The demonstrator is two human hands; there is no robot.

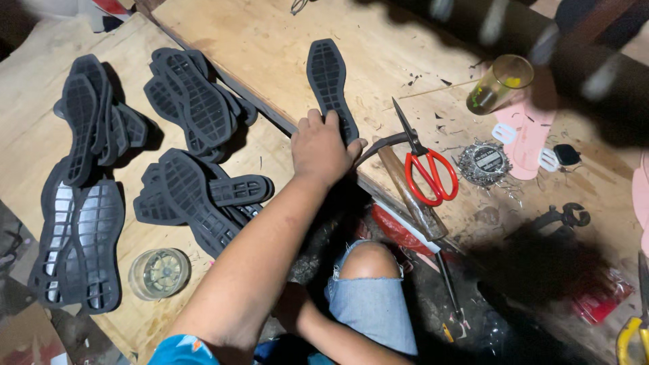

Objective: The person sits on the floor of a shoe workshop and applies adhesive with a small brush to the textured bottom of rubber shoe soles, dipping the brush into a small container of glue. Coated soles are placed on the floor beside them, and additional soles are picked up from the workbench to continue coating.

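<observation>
While its heel end is pinned under the curled fingers (318, 124) of the left hand (322, 150), a black rubber shoe sole (329, 84) is seen lying flat on the pale plywood bench (270, 47), its long axis running away from the fingertips, the rounded toe pointed to the far edge. Its grid tread is moulded in raised ribs. Just right of the knuckles, red-handled scissors (424, 165) are laid beside a wooden-handled tool (409, 192). Left of the wrist, matching ribbed soles (193, 101) are heaped on a second board. The right hand, lowered in shadow beside a denim-clad knee (368, 267), cannot be read.
</observation>
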